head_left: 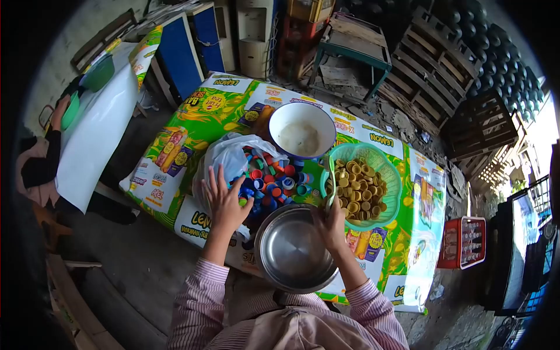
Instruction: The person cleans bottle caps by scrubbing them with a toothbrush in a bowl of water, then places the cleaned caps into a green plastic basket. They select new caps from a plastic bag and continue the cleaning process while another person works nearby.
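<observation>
My left hand [224, 204] is open, fingers spread, over a clear plastic bag [224, 156] and the red, blue and green bottle caps [271, 182] spilling from it. My right hand [332, 224] is closed around the lower end of a pale green, spoon-like strip [331, 178]; its far end rests at the basket rim. The thumb side of this hand overlaps the rim of a steel bowl [294, 248] at the table's near edge. The bowl has nothing in it. Beside my right hand, a mint-green basket [394, 172] holds many tan, cap-like discs [361, 189].
A white enamel basin [301, 129] with pale residue stands behind the caps. A printed cover [157, 157] drapes the table. At the left, another person's hand [60, 111] is at a green bowl [70, 110]. A red bottle crate [461, 242] and wooden pallets [429, 64] stand right.
</observation>
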`<state>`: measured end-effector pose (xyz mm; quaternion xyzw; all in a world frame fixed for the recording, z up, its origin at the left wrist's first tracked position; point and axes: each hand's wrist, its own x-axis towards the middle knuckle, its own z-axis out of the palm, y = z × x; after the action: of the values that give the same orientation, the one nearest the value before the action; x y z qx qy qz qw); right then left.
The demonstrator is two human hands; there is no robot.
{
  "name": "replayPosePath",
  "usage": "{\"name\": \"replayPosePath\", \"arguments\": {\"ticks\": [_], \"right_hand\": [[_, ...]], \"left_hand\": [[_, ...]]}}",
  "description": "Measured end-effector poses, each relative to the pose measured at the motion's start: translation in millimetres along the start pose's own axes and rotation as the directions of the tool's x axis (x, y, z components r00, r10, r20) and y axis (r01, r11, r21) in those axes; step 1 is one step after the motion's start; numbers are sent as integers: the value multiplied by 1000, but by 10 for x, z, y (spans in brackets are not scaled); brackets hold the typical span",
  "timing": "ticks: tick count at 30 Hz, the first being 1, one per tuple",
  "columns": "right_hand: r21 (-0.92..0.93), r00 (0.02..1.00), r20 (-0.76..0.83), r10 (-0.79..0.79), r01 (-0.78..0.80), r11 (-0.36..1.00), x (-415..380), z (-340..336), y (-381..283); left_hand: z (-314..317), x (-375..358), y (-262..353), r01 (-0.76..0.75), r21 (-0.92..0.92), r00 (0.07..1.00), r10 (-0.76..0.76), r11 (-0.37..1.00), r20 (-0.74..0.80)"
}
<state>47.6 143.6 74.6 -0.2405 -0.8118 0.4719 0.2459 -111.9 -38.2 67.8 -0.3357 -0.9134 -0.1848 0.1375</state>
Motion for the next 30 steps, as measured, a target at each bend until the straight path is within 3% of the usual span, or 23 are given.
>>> {"name": "replayPosePath", "arguments": {"ticks": [3, 5, 7, 9, 11, 13, 17, 19, 21, 23, 25, 27, 30], "right_hand": [[-48, 994, 2, -109, 109, 993, 372, 284, 53], [-189, 983, 20, -182, 183, 965, 529, 419, 119], [-216, 985, 66, -161, 171, 961, 652, 528, 72], [-185, 979, 121, -165, 185, 965, 666, 631, -25], [-180, 973, 206, -107, 145, 973, 714, 729, -94], [-31, 881, 420, -217, 253, 967, 777, 887, -108], [193, 738, 632, -238, 147, 970, 843, 1410, -160], [-47, 751, 633, -186, 278, 960, 810, 1609, -270], [-110, 791, 567, -230, 349, 930, 772, 1775, -254], [-189, 861, 343, -375, 454, 871, 791, 1906, -174], [-234, 889, 376, -261, 363, 902, 910, 1949, -152], [-236, 883, 370, -289, 390, 890, 1089, 1934, -123], [-315, 902, 359, -239, 358, 879, 1388, 1889, -46]], "left_hand": [[56, 82, -265, 43, 38, 990, -48, 998, 130], [43, 126, -473, 83, 96, 953, -108, 992, 285], [-24, 195, -642, 140, 35, 939, -144, 990, 312], [-80, 257, -806, 198, -187, 919, -116, 962, 378], [-198, 349, -846, 186, -119, 893, -117, 975, 435], [-199, 400, -982, 269, -207, 857, -136, 940, 497], [-269, 365, -1102, 355, -252, 812, -163, 901, 561], [-262, 281, -1157, 290, -182, 823, -148, 939, 549], [-237, 238, -1252, 246, -151, 823, -124, 958, 555], [-309, 303, -1239, 330, -279, 815, -123, 902, 566], [-436, 322, -1233, 388, -333, 783, -118, 859, 610], [-551, 340, -1224, 430, -323, 762, -147, 843, 630], [-639, 308, -1230, 363, -245, 710, -97, 899, 697]]}}
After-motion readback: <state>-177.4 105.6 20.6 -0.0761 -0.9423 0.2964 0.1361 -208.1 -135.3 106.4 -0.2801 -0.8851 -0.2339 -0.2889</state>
